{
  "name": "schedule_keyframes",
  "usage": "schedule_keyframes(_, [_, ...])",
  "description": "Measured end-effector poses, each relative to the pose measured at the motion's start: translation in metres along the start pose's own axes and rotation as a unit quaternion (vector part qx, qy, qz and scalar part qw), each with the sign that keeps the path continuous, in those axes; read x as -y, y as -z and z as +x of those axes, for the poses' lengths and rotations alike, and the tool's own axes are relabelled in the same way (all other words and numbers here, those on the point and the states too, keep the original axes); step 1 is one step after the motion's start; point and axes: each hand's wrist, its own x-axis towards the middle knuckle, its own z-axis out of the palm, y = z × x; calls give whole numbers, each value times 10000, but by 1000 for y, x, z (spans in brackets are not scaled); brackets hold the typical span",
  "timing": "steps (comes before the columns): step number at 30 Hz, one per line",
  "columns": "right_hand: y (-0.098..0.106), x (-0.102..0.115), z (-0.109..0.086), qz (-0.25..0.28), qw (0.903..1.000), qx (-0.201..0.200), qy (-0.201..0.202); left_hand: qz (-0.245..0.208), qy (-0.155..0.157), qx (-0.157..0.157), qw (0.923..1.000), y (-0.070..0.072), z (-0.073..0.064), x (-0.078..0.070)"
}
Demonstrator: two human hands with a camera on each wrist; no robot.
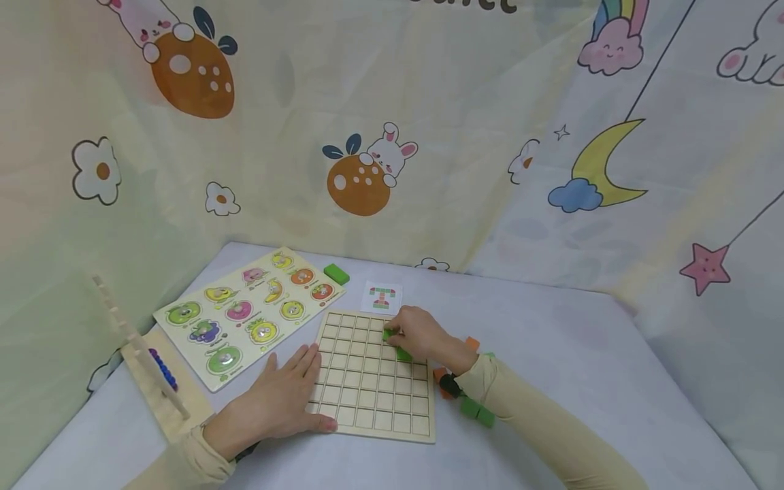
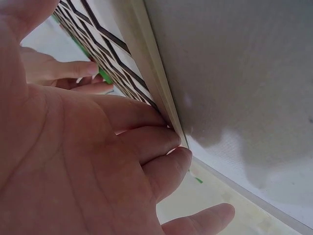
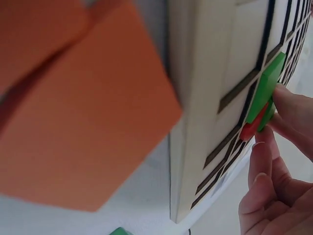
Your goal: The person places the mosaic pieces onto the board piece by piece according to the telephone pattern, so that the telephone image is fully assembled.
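Note:
A wooden grid board (image 1: pixel 349 397) lies on the white table. My right hand (image 1: pixel 418 332) is over its upper right part and pinches a small green block (image 3: pixel 266 117) between thumb and fingers. Another green block (image 3: pixel 264 90) sits on the grid by the thumb, and a red block (image 3: pixel 248 129) shows beside it. My left hand (image 1: pixel 278 395) rests at the board's left edge, fingers extended and thumb at the lower left corner. In the left wrist view, its fingertips meet the board's edge (image 2: pixel 156 66).
Behind the board lies a card (image 1: pixel 382 297) with a red and green T-shaped pattern. Loose green blocks (image 1: pixel 477 412) and orange blocks (image 3: pixel 93 112) lie right of the board. Left are a fruit puzzle (image 1: pixel 235 289) and a wooden stand (image 1: pixel 190 408) with blue beads. One green block (image 1: pixel 336 273) lies beyond the puzzle.

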Motion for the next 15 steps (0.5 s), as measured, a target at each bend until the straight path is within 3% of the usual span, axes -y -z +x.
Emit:
schedule_keyframes(7, [1, -1, -1, -58, 9997, -8, 218, 6, -51, -32, 10000, 0, 1, 1])
schedule_keyframes(15, [0, 1, 0, 180, 9998, 92, 14, -11, -45, -16, 10000, -1, 2, 2])
